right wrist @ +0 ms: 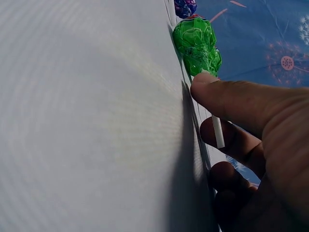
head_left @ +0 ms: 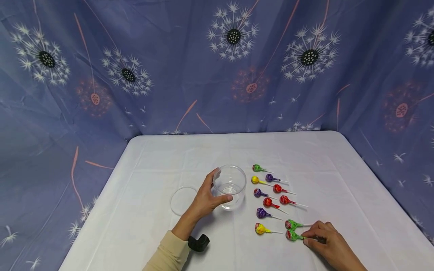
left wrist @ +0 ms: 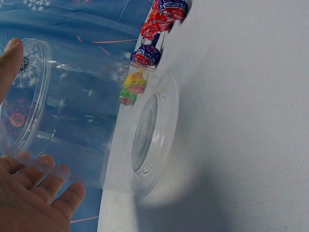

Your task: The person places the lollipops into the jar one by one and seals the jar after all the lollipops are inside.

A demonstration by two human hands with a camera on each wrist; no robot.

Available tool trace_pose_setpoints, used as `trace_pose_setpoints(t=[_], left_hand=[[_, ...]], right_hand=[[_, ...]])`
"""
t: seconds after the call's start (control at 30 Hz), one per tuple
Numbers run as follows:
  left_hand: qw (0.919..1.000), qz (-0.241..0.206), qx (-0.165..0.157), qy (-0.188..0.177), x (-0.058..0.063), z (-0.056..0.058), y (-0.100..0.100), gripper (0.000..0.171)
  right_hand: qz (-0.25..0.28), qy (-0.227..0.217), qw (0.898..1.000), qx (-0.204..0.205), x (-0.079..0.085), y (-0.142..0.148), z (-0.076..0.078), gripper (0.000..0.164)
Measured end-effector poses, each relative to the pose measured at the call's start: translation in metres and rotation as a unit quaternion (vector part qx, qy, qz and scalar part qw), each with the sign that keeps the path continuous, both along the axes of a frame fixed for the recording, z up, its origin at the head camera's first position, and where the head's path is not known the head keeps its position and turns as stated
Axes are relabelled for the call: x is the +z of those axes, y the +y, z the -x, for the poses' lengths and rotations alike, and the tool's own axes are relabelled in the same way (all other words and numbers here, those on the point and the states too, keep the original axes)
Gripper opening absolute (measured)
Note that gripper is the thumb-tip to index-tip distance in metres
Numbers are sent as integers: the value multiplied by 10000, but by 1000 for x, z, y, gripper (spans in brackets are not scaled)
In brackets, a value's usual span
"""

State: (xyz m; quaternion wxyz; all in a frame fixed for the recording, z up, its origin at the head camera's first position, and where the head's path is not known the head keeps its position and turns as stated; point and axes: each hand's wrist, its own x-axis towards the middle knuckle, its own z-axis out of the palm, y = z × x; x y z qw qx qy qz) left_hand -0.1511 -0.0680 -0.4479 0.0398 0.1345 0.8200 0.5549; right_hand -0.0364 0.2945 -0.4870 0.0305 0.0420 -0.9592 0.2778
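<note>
My left hand [head_left: 205, 200] grips a clear plastic jar [head_left: 234, 192] from its left side, thumb on the near wall and fingers round the far one. The jar has no lid on it, and no lollipop shows inside. In the left wrist view, its base [left wrist: 166, 140] is close to the table; touching or apart I cannot tell. At the near right my right hand [head_left: 327, 241] pinches the stick of a green-wrapped lollipop [head_left: 293, 235] between thumb and index finger. Its white stick [right wrist: 218, 131] pokes out below the thumb. Another green lollipop [head_left: 292, 224] lies just beyond it.
Right of the jar lie several lollipops, among them a purple one [head_left: 262, 213], a red one [head_left: 286, 200] and a yellow one [head_left: 260, 228]. A clear round lid or ring [head_left: 171, 201] lies left. A black object [head_left: 199, 243] sits by the left wrist on the white table [head_left: 152, 162].
</note>
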Motion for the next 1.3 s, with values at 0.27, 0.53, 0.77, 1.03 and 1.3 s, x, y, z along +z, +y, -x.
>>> trace_pose_setpoints(t=[0.27,0.53,0.77,1.03,1.3], left_hand=[[10000,35,-22,31,-1,1,0,95],[9999,42,-46,80,-1,2,1,95],[10000,8,-55,61,0,2,0,95],[10000,-89,-19,12,1,0,-1,92],[10000,-33,-20,-4,0,0,-1,93]], right_hand=[[141,115,9998,28,-1,0,-1,21],[243,177,9995,66,4,-2,-2,22],[368,221,9990,86,11,-3,-1,21],[671,748,9947,227,23,-9,7,21],[799,793,9932,286,38,-21,20,17]])
